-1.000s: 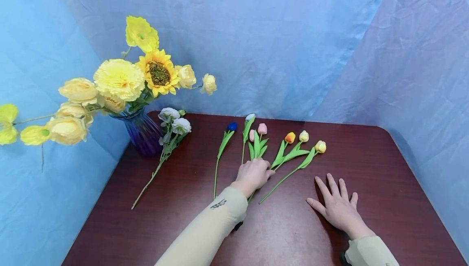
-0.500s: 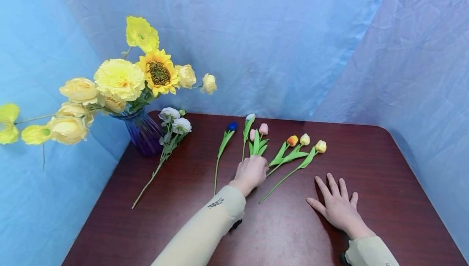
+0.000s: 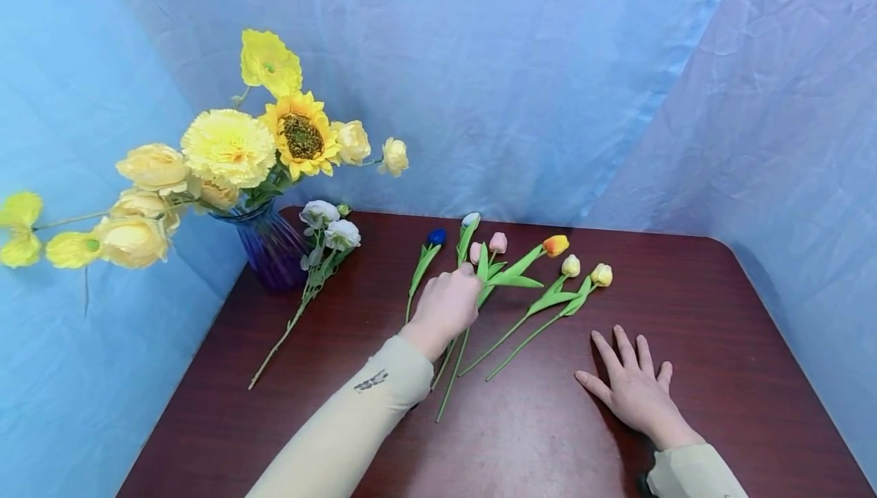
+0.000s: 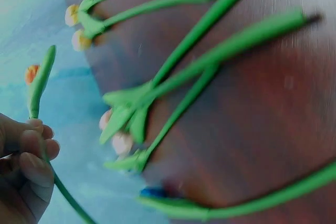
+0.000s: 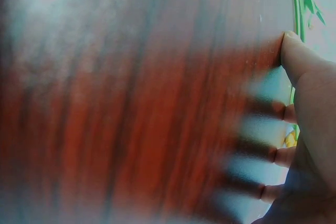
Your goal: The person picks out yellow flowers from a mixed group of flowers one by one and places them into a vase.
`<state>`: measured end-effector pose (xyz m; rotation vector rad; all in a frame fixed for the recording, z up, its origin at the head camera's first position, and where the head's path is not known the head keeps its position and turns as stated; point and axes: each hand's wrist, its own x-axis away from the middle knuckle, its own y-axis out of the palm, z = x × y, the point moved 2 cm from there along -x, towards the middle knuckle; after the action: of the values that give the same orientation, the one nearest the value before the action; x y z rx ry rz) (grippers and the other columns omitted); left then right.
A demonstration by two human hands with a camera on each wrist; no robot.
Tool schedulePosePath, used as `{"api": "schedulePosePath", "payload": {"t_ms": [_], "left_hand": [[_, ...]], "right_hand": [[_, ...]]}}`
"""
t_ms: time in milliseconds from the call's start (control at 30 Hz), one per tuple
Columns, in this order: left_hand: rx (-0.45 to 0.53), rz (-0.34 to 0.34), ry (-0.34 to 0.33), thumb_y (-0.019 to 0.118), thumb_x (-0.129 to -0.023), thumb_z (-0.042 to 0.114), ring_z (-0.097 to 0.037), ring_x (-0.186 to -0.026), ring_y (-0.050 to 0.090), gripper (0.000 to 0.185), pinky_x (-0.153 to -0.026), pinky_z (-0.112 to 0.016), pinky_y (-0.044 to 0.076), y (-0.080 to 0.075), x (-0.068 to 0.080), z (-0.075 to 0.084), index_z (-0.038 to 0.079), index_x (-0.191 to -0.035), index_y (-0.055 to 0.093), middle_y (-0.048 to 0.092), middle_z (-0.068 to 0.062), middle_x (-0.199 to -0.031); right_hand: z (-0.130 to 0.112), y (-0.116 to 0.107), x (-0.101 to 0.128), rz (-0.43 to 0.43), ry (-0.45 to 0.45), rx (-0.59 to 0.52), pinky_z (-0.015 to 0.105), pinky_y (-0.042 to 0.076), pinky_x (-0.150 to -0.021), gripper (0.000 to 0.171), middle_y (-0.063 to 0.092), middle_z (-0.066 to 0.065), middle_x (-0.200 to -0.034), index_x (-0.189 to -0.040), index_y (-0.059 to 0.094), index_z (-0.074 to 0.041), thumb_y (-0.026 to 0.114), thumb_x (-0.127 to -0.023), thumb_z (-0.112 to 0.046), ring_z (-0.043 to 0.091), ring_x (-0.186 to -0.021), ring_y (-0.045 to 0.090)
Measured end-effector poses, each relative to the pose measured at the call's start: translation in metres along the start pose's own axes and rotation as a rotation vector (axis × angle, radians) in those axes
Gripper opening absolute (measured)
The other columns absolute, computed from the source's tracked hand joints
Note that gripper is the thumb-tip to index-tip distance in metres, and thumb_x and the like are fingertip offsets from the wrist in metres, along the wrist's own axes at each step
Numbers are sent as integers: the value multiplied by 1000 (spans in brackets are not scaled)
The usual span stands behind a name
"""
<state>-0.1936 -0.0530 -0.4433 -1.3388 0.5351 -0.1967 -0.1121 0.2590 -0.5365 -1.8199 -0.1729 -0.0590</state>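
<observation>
My left hand (image 3: 448,304) pinches the stem of an orange tulip (image 3: 556,245), lifted off the table, as the left wrist view shows with the orange tulip (image 4: 42,85) held between thumb and fingers. Beneath and around it lie a blue tulip (image 3: 436,237), a white tulip (image 3: 470,219) and two pink tulips (image 3: 498,242). To the right are a cream tulip (image 3: 571,266) and a yellow tulip (image 3: 601,275), stems toward me. Palm down, my right hand (image 3: 637,391) rests on the table with fingers spread, holding nothing; its thumb and fingertips show in the right wrist view.
A blue-purple glass vase (image 3: 269,247) full of yellow flowers, including a sunflower (image 3: 301,136), stands at the table's back left. Beside it lies a white flower stem (image 3: 298,311). Blue cloth (image 3: 521,87) hangs behind the dark red wooden table (image 3: 534,437).
My left hand has lifted the orange tulip and moved it leftward and up, away from the cream tulip it lay beside. The right hand stays in place.
</observation>
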Motion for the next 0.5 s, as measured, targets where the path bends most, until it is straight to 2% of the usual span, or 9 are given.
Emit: {"api": "schedulePosePath", "payload": {"t_ms": [67,300,500], "left_hand": [[-26,50,18,67,-92,6,-20,-54,59,12,-44,-33,45,-9,2,-5,13,-85,74,63,-6,-95],[-112,313,120,70,-84,0,-17,-45,48,12,-39,-31,42,-38,12,-25,8,-77,68,57,-7,-86],[-174,448,181,68,-83,-5,-20,-51,52,9,-38,-34,42,-66,18,-48,3,-81,67,55,-10,-84]], "right_hand": [[0,0,0,-2,1,2,89,5,-97,90,13,32,-163,-160,28,-12,53,-95,-70,63,-145,6],[2,1,-1,-6,4,-2,89,4,-97,91,12,31,-164,-160,27,-14,51,-95,-72,63,-145,5],[3,2,-2,-7,3,-7,89,3,-97,91,11,31,-164,-161,27,-13,51,-95,-71,63,-145,4]]}}
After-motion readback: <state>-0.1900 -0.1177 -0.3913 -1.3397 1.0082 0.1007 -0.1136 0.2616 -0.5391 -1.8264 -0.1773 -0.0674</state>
